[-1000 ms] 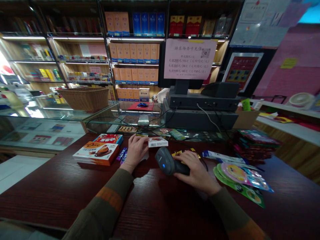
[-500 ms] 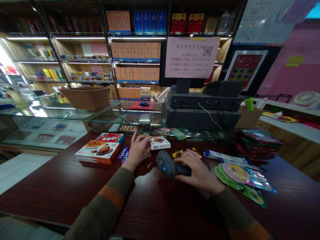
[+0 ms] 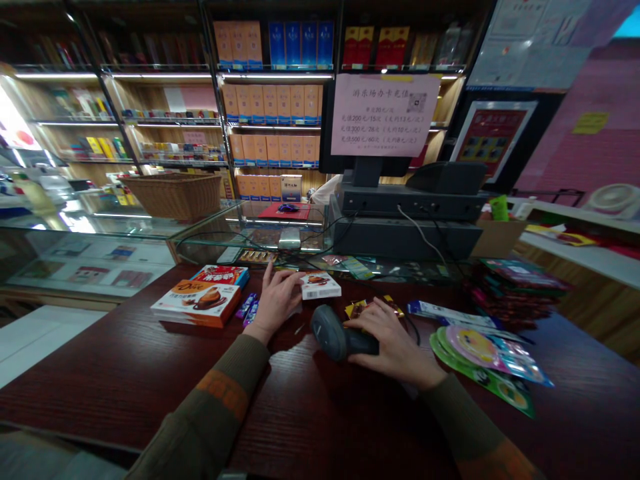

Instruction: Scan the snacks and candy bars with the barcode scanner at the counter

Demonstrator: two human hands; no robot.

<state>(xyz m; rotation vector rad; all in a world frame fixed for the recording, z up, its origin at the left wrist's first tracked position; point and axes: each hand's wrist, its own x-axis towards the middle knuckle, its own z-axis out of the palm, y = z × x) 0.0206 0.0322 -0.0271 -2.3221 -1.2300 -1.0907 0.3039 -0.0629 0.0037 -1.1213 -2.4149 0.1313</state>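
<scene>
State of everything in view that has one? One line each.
left hand, open, palm down, empty
right hand, closed around scanner
handheld barcode scanner, held, head toward left hand
small white carton, closed, lying flat
orange snack box, closed, lying flat
wicker basket, upright on glass counter

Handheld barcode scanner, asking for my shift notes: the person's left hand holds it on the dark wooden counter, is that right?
Not the left hand: the head view shows the right hand holding the handheld barcode scanner on the dark wooden counter. The left hand is beside a small white box.
</scene>
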